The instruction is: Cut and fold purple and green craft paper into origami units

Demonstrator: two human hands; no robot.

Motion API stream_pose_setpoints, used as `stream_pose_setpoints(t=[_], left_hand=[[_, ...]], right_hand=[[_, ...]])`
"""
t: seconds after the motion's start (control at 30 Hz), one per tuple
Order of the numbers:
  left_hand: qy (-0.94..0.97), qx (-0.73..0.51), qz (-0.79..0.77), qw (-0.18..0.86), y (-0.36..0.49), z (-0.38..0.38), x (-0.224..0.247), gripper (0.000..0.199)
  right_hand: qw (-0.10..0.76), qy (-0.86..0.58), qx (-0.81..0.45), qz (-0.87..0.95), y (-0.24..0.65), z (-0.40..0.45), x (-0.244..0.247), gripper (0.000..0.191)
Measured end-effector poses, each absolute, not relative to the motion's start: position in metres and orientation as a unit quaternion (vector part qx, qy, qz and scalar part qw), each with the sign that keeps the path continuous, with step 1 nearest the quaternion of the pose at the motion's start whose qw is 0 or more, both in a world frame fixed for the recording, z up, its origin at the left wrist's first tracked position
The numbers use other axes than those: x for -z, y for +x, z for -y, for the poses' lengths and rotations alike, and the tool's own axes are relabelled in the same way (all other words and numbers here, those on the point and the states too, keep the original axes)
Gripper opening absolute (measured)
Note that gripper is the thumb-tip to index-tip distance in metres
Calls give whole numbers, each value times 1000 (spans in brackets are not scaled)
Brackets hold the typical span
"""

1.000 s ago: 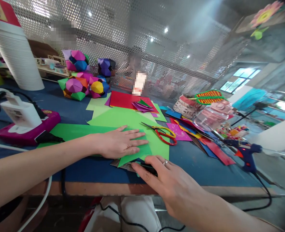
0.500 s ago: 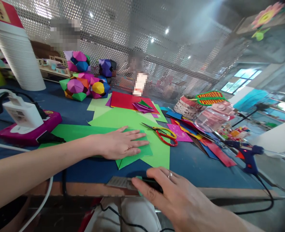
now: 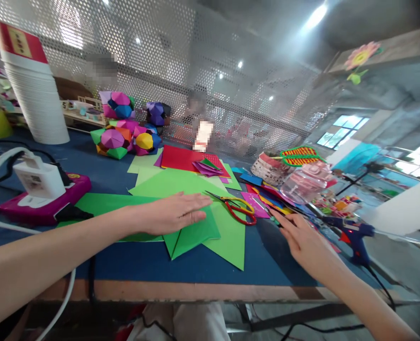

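Note:
My left hand (image 3: 176, 213) is over dark green paper (image 3: 196, 237), its fingers stretched out and nothing in its grasp. Whether its palm touches the sheet I cannot tell. Beneath the dark green paper lie light green sheets (image 3: 231, 246). Right of those fingertips, scissors (image 3: 227, 201) with red and yellow handles rest on the light green paper. At the right, my right hand (image 3: 305, 239) is closed on a utility knife (image 3: 274, 220), whose blade points up and left over a pink sheet (image 3: 251, 199). The hand hides most of the knife's handle.
A purple power strip (image 3: 28, 208) with a white charger stands at the left, near a tall stack of paper cups (image 3: 35, 99). Folded paper balls (image 3: 112, 139) and red paper (image 3: 179, 158) lie at the back. A blue glue gun (image 3: 355, 237) sits far right.
My right hand has carried the utility knife from the table's front edge away to the right, beside the coloured paper pile. My left hand's fingers have drawn closer together over the green paper.

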State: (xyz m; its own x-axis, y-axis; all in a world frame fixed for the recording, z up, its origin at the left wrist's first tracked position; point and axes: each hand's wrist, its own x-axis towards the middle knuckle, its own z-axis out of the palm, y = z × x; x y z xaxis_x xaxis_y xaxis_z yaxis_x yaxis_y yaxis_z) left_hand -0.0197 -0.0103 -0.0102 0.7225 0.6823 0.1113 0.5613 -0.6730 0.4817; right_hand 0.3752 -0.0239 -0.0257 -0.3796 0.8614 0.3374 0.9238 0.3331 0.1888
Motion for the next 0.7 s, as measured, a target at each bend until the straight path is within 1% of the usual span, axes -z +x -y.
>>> stream_pose_setpoints(t=[0.07,0.17,0.23,0.33,0.37,0.43,0.5,0.53,0.6,0.7], left_hand=[[876,-226,-384,183,-23,6,8,52],[824,-317,-446,150,-28,-1,7,42],[802,-336,-472,148,-29,-4,8,37],[795,-335,-488,131,-30,-4,10,34],[796,-332,-491,122,-30,-4,11,33],[798,-326,-496,102,-31,-4,13,33],[801,-317,-500,86,-33,-4,15,34],[803,-313,-501,81,-34,-4,16,34],[804,-306,-503,78,-35,-5,17,34],[803,-301,-507,89,-35,-5,16,33]], right_hand=[[87,-556,189,805,381,19,33,50],[114,-546,234,796,357,26,26,47],[128,-529,188,818,323,35,14,40],[121,-489,33,863,261,46,-6,34],[107,-478,-7,872,242,48,-11,37],[76,-473,-48,877,209,48,-16,54],[51,-460,-47,885,184,43,-19,75],[40,-457,-42,888,175,40,-20,82],[20,-448,-49,892,164,33,-21,89],[2,-433,-101,896,158,21,-22,92]])
